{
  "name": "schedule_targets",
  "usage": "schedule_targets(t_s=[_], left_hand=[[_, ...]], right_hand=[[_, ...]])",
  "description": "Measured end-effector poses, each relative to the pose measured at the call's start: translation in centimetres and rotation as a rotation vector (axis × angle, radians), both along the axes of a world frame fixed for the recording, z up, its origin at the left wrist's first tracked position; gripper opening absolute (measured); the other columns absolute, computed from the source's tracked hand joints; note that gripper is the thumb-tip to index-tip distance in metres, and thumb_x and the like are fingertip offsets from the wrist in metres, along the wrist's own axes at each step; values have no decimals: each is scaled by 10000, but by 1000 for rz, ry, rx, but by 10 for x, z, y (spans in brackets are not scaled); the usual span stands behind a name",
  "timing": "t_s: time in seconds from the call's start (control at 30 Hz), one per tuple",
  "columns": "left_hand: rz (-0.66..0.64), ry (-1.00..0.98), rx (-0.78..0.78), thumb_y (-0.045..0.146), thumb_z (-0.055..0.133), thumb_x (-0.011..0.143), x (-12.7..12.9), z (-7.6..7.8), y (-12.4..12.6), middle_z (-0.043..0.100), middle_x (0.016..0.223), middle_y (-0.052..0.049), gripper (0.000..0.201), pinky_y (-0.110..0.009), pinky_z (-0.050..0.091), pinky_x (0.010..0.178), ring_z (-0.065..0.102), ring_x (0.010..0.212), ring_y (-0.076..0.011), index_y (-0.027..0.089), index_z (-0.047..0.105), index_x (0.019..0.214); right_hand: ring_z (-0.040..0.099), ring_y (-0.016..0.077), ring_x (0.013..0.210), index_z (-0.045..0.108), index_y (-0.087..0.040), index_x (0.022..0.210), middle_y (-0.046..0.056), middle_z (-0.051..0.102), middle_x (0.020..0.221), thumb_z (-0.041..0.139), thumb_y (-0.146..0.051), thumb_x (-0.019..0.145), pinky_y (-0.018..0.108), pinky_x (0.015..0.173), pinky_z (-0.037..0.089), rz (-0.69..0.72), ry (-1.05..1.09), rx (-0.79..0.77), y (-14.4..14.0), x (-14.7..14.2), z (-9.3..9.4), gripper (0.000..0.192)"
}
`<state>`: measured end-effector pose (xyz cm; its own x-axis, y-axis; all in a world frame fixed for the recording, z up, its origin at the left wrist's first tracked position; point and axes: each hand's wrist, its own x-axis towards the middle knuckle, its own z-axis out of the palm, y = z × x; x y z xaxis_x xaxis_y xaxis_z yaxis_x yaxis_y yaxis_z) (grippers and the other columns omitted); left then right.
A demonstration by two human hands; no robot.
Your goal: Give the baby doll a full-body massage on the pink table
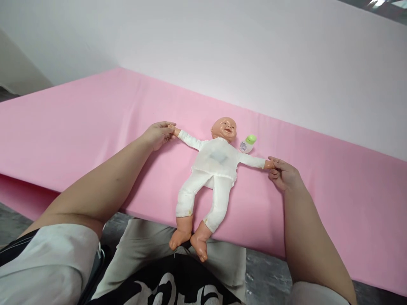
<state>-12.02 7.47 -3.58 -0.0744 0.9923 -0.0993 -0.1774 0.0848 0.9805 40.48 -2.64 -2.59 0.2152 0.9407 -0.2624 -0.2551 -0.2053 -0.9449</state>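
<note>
A baby doll in a white cloth body lies on its back, its arms stretched out to both sides. Its plastic head points away from me, and its bare feet hang past the near edge of the pink-covered table. My left hand pinches the doll's hand on the left side. On the other side, my right hand has its fingers closed on the doll's other hand. Beside the doll's head and above its outstretched arm lies a small clear bottle with a green cap.
Behind the table rises a plain white wall. The table's near edge runs just in front of my lap, with grey floor showing below it.
</note>
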Motion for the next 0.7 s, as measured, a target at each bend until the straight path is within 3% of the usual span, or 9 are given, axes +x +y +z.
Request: schedule_targets(t_s=[0.23,0.47,0.7], left_hand=[[-26,61,-13,125,765,733,1,5,-2,699,775,-47,260,-265,506,571,651,591,-146,154,663,971],[-80,91,-1,343,853,744,-3,2,0,719,785,-45,316,-246,475,534,630,557,-131,173,641,905],[-90,89,-2,328,800,806,-6,-1,5,717,758,-51,241,-259,515,564,638,557,-138,164,676,930]], right_hand=[[460,37,517,728,-194,960,54,764,1021,922,-279,627,170,424,350,78,-113,70,-3,-8,-7,395],[410,28,458,695,-190,876,40,776,895,958,-471,641,163,392,265,4,-155,99,3,-17,-16,451],[367,27,438,707,-188,931,40,768,867,886,-461,703,161,368,247,-72,-182,116,3,-25,-16,399]])
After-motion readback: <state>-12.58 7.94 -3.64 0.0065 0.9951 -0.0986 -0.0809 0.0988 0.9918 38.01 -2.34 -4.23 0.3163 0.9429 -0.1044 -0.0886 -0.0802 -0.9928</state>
